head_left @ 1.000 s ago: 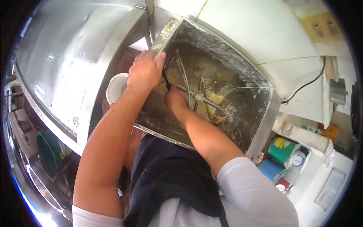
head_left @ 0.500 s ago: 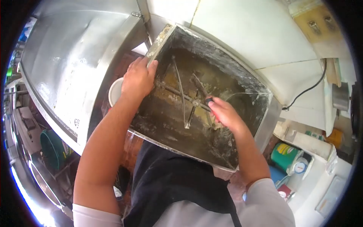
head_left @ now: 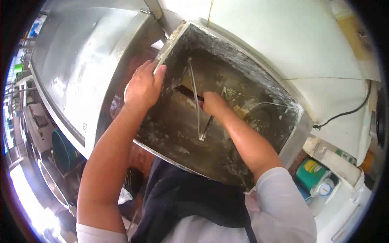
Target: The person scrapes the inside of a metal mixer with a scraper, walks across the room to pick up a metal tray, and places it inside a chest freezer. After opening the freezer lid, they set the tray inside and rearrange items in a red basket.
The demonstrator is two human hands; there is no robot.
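Note:
A deep rectangular metal mixing tub (head_left: 178,163), its inner walls coated with pale, crusty residue, takes up the middle of the view. My left hand (head_left: 145,84) is closed over the tub's left rim. Down inside, my right hand (head_left: 213,104) grips what looks like a scraper (head_left: 187,92). Its flat dark blade points left, close to the tub's inner surface, and most of the handle is hidden in my fingers. A thin bent metal rod (head_left: 195,101) stands in front of the blade. Yellowish dough-like residue (head_left: 240,111) sticks to the surface right of my hand.
A large stainless steel unit (head_left: 81,60) stands at the left. White wall tiles (head_left: 267,36) rise behind the tub, and a black cable (head_left: 348,110) hangs at the right. A green container (head_left: 311,173) sits at lower right; a white rounded rim shows behind my left hand.
My right hand has moved left and deeper into the tub with the scraper, whose blade now points left instead of up-left. My left hand stays on the rim. The view has shifted slightly.

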